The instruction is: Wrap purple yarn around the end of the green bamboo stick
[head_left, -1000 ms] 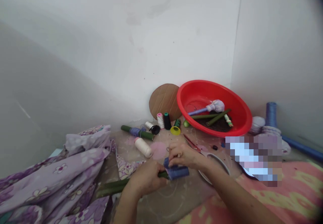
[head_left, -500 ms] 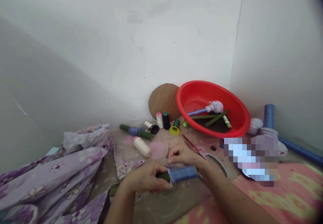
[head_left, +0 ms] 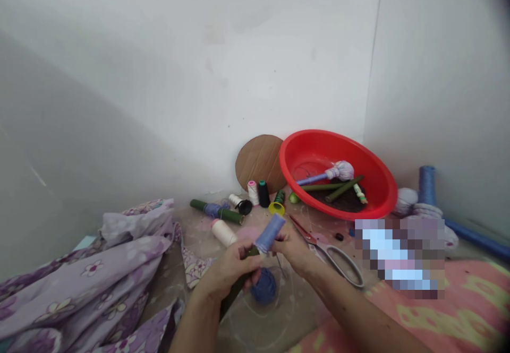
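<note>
My left hand point(head_left: 233, 268) is closed around a green stick point(head_left: 229, 304), which tilts up and away to the right. Blue thread point(head_left: 271, 232) is wound in a thick band over its upper end. Close against the right side of the band, my right hand point(head_left: 295, 251) has its fingers pinched, seemingly on the blue strand; the fingertips are partly hidden. A loose strand hangs below them. Under the stick, a ball of blue thread point(head_left: 263, 288) rests on the table, partly behind my left fingers.
Scissors point(head_left: 342, 265) lie right of my hands. Beyond are a white spool point(head_left: 223, 232), another thread-wound green stick point(head_left: 227, 214), several upright spools and a red basin point(head_left: 338, 212) holding sticks. Floral cloth point(head_left: 119, 257) is heaped left; a patterned orange cloth point(head_left: 450, 310) lies right.
The stick has swung from nearly level to tilted upward, its wound end rising leftward. My right hand has moved from above the stick to its right side. The blue ball now shows.
</note>
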Motion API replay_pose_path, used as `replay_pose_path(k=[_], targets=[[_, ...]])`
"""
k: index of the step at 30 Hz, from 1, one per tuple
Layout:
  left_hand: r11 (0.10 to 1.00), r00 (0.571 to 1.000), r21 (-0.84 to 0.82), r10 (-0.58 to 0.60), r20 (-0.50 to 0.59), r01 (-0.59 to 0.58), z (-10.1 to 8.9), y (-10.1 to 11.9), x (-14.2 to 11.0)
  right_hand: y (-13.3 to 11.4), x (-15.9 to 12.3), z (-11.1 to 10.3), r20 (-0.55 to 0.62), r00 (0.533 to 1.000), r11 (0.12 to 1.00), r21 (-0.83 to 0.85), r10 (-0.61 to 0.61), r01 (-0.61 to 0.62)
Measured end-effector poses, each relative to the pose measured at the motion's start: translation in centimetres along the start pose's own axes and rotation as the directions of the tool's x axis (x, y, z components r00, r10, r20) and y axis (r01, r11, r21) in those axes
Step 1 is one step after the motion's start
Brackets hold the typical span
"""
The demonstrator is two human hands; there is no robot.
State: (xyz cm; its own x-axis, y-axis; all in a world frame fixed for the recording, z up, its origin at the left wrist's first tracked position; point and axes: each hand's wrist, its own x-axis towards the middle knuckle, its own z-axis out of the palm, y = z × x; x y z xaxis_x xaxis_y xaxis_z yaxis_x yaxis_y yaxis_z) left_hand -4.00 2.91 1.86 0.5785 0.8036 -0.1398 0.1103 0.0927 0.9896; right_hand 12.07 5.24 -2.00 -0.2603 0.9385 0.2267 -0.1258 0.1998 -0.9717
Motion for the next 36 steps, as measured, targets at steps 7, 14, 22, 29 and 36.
replay_pose_path(k=[7, 14, 22, 29, 36], targets=[[0.955, 1.000, -0.295, -0.009, 0.028, 0.016, -0.4, -0.3, 0.3, -0.3, -0.2, 0.8, -0.135, 0.991, 0.998, -0.060, 0.016, -0.025], [0.934, 0.999, -0.353, -0.048, 0.001, 0.045, -0.4, -0.3, 0.5, -0.6, -0.4, 1.3, -0.194, 0.980, 0.984, -0.179, -0.049, 0.014], [0.933, 0.996, -0.354, -0.082, -0.042, 0.062, -0.7, -0.3, 0.5, -1.5, -0.8, 1.5, -0.216, 0.973, 0.981, -0.193, -0.076, 0.033], [0.950, 0.989, -0.310, -0.089, -0.119, 0.048, -1.4, -0.4, 0.3, 0.2, 0.0, 0.9, -0.086, 0.994, 0.979, -0.198, -0.061, 0.043], [0.972, 0.974, -0.223, -0.122, -0.192, 0.078, -1.7, -0.5, 0.5, -0.1, -0.1, 0.2, -0.079, 0.979, 0.842, -0.527, -0.188, 0.119]])
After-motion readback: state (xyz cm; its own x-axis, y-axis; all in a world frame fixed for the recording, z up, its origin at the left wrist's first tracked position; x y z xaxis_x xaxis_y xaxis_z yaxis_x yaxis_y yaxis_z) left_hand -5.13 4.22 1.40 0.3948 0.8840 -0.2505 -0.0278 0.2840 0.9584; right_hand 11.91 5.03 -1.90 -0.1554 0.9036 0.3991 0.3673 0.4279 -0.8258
